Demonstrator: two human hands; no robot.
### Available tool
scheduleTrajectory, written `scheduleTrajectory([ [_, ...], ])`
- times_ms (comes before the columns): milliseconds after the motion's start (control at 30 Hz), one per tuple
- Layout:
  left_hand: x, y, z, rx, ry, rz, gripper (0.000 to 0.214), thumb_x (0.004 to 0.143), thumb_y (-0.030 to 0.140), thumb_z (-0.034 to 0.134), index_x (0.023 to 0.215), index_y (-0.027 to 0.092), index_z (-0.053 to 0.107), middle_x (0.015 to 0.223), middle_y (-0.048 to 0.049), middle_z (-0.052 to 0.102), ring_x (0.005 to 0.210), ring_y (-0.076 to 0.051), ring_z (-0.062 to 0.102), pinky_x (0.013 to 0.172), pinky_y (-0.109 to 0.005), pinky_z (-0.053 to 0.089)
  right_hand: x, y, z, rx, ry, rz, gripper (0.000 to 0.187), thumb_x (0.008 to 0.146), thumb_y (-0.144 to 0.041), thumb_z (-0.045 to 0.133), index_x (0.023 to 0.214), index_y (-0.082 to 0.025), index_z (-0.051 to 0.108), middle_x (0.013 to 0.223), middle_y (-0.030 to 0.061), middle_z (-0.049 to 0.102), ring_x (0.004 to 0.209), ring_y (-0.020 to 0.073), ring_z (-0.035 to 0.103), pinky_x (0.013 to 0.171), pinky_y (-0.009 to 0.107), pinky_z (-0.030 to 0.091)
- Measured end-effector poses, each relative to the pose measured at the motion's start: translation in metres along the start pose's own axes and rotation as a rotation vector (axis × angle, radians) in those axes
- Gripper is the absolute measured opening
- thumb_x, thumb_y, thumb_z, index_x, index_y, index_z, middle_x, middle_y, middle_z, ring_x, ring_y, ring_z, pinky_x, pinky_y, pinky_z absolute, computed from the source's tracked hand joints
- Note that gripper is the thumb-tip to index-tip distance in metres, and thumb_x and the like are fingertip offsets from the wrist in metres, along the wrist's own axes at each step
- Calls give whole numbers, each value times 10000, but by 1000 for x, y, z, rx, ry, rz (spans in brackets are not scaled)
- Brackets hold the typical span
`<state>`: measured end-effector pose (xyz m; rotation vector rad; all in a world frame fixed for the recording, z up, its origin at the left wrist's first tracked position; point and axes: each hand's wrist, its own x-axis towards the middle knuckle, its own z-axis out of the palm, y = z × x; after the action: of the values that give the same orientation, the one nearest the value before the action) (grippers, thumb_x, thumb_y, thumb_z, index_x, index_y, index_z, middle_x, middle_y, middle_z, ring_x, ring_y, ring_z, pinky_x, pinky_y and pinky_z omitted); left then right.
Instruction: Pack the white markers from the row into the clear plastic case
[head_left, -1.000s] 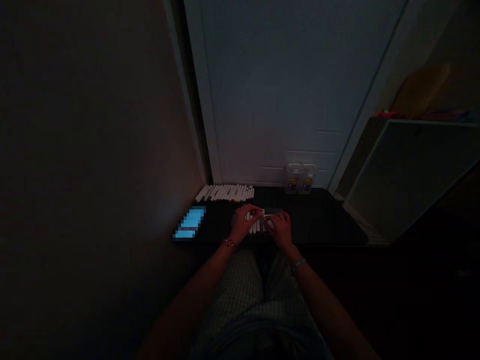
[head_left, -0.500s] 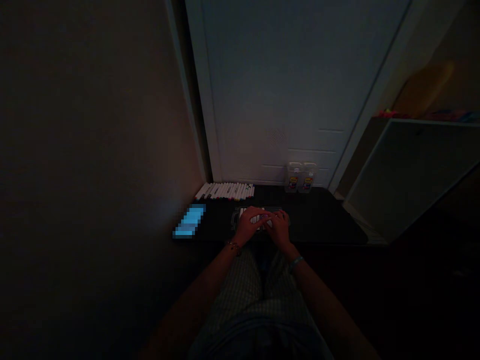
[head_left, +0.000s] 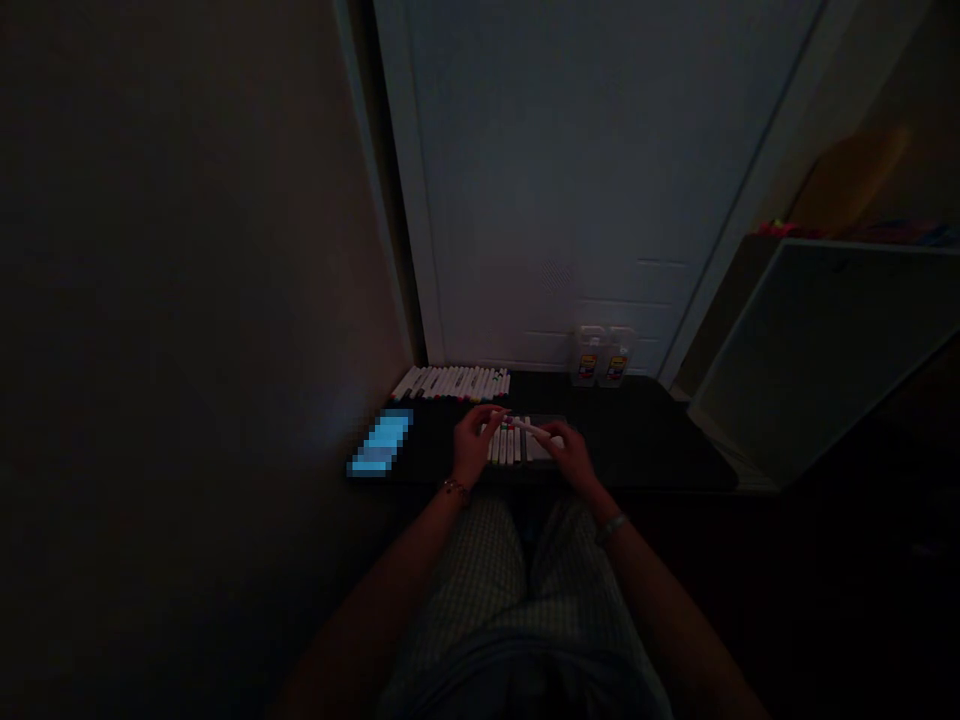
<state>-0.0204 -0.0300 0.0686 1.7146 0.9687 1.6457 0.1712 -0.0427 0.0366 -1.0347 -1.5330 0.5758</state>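
Note:
Both of my hands are raised over a clear plastic case [head_left: 553,419], which lies open and holds a row of white markers [head_left: 510,448] with coloured ends. One white marker [head_left: 531,429] slants between the hands. My right hand [head_left: 573,454] is closed around its right end. The fingers of my left hand [head_left: 472,440] pinch its other end, near the case's left side. My hands partly cover the case.
A row of white markers [head_left: 454,382] lies at the back left of the black table [head_left: 645,440]. Two clear cases with labels [head_left: 602,358] stand against the white door [head_left: 555,180]. At the left edge is a blurred-out bright blue rectangle [head_left: 381,442].
My hands have moved apart, uncovering the markers in the case. A white marker now shows between them, lifted above the row.

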Motion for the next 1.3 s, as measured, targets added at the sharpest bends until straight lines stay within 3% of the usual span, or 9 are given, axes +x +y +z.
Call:
scheduleTrajectory([
  [133,-1,-16,-2,166,-65,-22,257,811,393,556,904,163,623,839,-38,672,791,-165,619,704,-257,464,11,-3,-9,275,58,96,292,763,-446,581,919,-203,626,803,9,643,744,153,584,683,265,445],
  [233,-3,-24,3,343,-208,61,239,827,374,541,924,181,642,860,-31,670,792,-158,600,719,-257,446,21,-9,-7,324,114,108,353,814,-472,490,1002,-200,613,844,22,643,760,146,585,693,268,447],
  [333,-5,-30,7,535,-370,173,229,813,377,568,924,202,667,861,-35,673,809,-178,586,753,-283,429,27,-21,-1,343,101,110,328,782,-458,553,958,-197,647,889,32,652,813,164,582,729,281,445],
  [400,-4,-33,8,632,-407,209,237,804,397,579,915,211,676,867,-38,679,833,-195,582,773,-300,417,28,-33,2,297,49,81,300,764,-443,594,933,-206,665,892,29,655,826,176,576,737,287,444],
  [533,-2,-37,11,665,-386,178,268,799,417,581,948,211,666,955,-44,677,915,-206,577,818,-305,409,23,-53,6,8,-7,-107,261,817,-411,565,994,-256,677,883,26,640,852,183,557,812,325,416],
  [667,-5,-43,15,626,-406,100,266,793,390,594,959,195,665,953,-51,673,918,-204,581,830,-313,423,17,-56,9,-186,-46,-252,227,844,-353,555,1038,-303,663,990,31,628,994,196,522,905,354,373],
  [867,-11,-49,15,580,-393,23,190,773,263,613,944,207,676,939,-53,662,888,-198,599,789,-308,461,7,-40,18,-150,-196,-241,260,848,-356,547,1081,-287,640,1013,35,664,924,189,593,843,323,430],
  [1100,-9,-56,15,565,-381,20,215,752,191,621,962,203,668,976,-57,656,919,-198,596,828,-326,459,2,-37,21,-197,-163,-208,259,829,-371,567,1056,-285,655,995,38,682,895,211,612,823,341,445],
  [1300,-8,-54,16,552,-413,37,177,776,246,614,934,208,683,934,-52,670,885,-202,601,802,-326,460,2,-40,21,-148,-112,-170,229,810,-389,580,977,-271,684,989,34,688,917,215,617,832,332,445],
])
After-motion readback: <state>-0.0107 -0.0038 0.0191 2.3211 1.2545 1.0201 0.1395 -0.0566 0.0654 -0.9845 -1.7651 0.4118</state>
